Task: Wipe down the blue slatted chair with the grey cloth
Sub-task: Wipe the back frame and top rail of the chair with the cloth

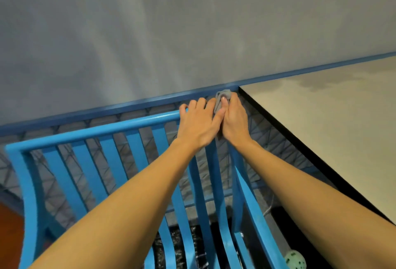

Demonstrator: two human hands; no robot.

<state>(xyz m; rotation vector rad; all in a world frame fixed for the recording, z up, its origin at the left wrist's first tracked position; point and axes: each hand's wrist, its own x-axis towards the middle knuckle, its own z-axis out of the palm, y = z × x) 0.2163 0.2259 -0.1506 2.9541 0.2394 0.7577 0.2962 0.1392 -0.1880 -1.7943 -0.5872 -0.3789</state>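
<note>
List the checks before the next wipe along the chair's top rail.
1. Cloth gripped by right hand: ok.
2. Cloth pressed on rail: cannot tell, the hands hide the contact.
3. Left hand steadying rail: ok, it rests on it.
4. Path leftward along rail: not ok, left hand lies in it.
5. Right hand apart from table edge: cannot tell, they look close.

Both arms reach forward, hands touching side by side; the left hand (197, 126) lies palm down, fingers extended, while the right hand (233, 122) clutches the grey cloth (222, 97)
</note>
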